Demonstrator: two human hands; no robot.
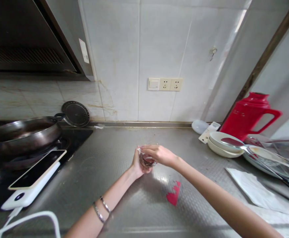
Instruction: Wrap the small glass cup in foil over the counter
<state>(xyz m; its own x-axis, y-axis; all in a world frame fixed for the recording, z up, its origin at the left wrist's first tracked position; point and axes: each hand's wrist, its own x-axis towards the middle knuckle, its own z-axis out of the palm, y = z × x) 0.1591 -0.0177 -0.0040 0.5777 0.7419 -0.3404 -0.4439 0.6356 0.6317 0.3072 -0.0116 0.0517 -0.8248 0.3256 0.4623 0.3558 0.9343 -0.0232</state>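
Over the middle of the counter, my two hands meet around a small round container (148, 161) that looks like glass, with a shiny, dark-edged rim. My left hand (137, 164) is closed around its left side and underneath. From the right, my right hand (160, 154) reaches across its top, fingers bent over the rim. A bit of something white (139, 151) shows by the left fingertips; what it is I cannot make out. The fingers hide much of the container. Below the hands, a torn red scrap (174, 194) lies on the metal counter (104, 172).
At left, a metal pan (22, 135) sits on the black stove, near a phone (37, 169) and a white device with a cable (30, 195). To the right are a red thermos jug (246, 115), stacked bowls (225, 150), plates with utensils, and a white paper sheet (256, 190).
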